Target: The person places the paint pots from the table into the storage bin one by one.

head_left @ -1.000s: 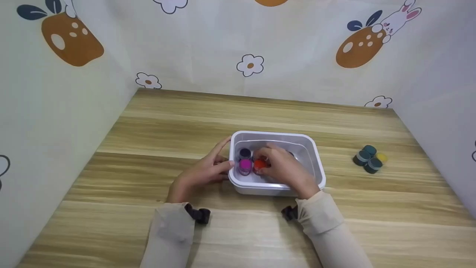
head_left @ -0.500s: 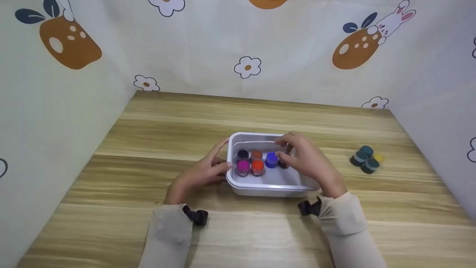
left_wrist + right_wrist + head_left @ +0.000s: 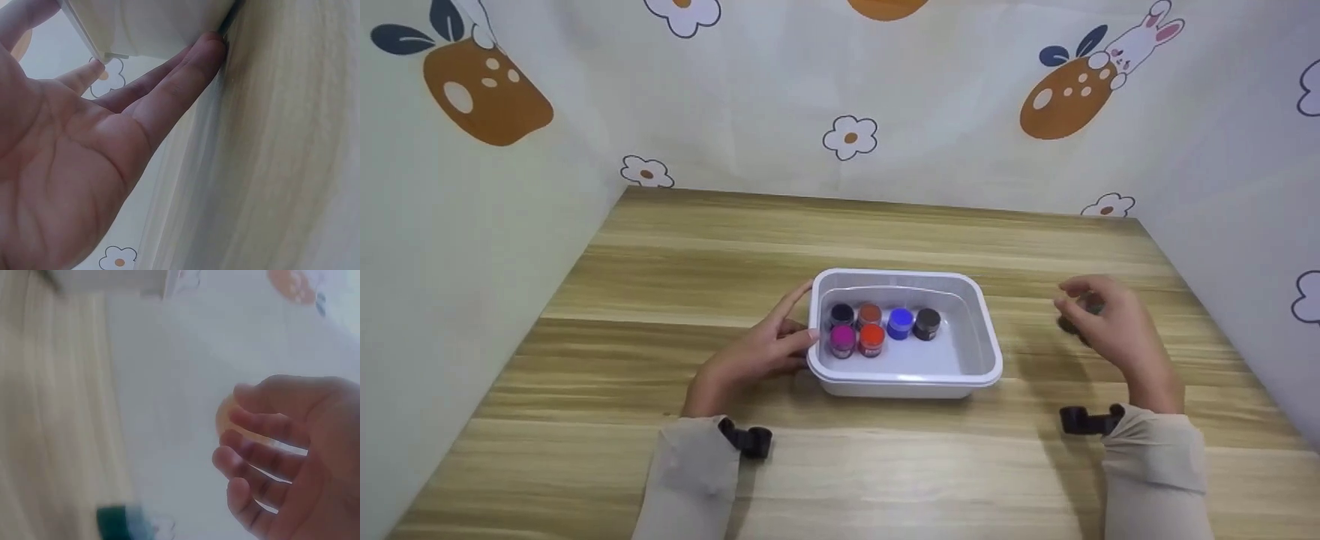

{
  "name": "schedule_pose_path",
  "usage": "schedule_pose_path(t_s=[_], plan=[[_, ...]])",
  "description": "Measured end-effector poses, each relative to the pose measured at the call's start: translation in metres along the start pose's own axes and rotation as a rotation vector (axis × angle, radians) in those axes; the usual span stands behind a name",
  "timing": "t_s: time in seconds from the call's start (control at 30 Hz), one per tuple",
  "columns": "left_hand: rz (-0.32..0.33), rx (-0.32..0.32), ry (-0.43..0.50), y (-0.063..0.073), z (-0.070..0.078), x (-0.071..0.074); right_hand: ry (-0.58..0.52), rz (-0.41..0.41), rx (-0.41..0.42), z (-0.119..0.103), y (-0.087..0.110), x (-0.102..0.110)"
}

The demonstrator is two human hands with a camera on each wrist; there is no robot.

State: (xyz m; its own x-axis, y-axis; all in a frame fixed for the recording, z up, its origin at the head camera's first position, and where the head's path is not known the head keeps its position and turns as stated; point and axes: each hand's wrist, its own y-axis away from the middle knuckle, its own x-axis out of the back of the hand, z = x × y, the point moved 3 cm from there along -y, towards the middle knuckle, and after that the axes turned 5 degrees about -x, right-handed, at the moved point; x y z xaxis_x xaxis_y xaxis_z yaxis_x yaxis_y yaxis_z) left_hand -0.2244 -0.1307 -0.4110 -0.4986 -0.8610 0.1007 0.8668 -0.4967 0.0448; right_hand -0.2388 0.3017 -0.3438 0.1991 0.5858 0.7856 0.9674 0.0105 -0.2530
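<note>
A white plastic box (image 3: pixel 911 380) stands on the table with several small lidded jars inside: dark (image 3: pixel 841 313), brownish red (image 3: pixel 870 313), purple (image 3: pixel 842 339), orange-red (image 3: pixel 871 337), blue (image 3: pixel 900 322) and black (image 3: pixel 928 322). My left hand (image 3: pixel 742 365) touches the box's left side, its fingers fairly straight along the outer wall and the thumb at the rim. To the right of the box, my right hand (image 3: pixel 1114 322) hovers with loosely bent fingers, holding nothing. It covers most of a group of jars; a dark green jar (image 3: pixel 114 522) shows in the right wrist view.
The wooden table (image 3: pixel 900 465) runs back to a patterned cloth wall (image 3: pixel 750 97), with more cloth walls left and right. Black wrist mounts (image 3: pixel 1087 421) sit on both sleeves.
My right hand has come up out of the box and moved right to the separate group of jars. The jars it covered in the box now show. My left hand stays at the box.
</note>
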Motion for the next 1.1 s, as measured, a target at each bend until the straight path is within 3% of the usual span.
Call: schedule_pose_path(t_s=[0.17, 0.43, 0.7, 1.1], plan=[[0.005, -0.001, -0.016, -0.001, 0.0, 0.001, -0.022, -0.004, -0.112, 0.038, 0.005, 0.01], [0.012, 0.001, -0.024, 0.0, 0.001, 0.001, -0.005, -0.029, -0.235, 0.07, 0.01, 0.009], [0.0, -0.022, 0.014, -0.001, 0.001, -0.001, 0.007, -0.058, -0.236, 0.083, 0.008, 0.001], [0.004, -0.006, -0.001, -0.002, -0.002, 0.0, 0.013, -0.05, -0.22, 0.087, 0.006, -0.004]])
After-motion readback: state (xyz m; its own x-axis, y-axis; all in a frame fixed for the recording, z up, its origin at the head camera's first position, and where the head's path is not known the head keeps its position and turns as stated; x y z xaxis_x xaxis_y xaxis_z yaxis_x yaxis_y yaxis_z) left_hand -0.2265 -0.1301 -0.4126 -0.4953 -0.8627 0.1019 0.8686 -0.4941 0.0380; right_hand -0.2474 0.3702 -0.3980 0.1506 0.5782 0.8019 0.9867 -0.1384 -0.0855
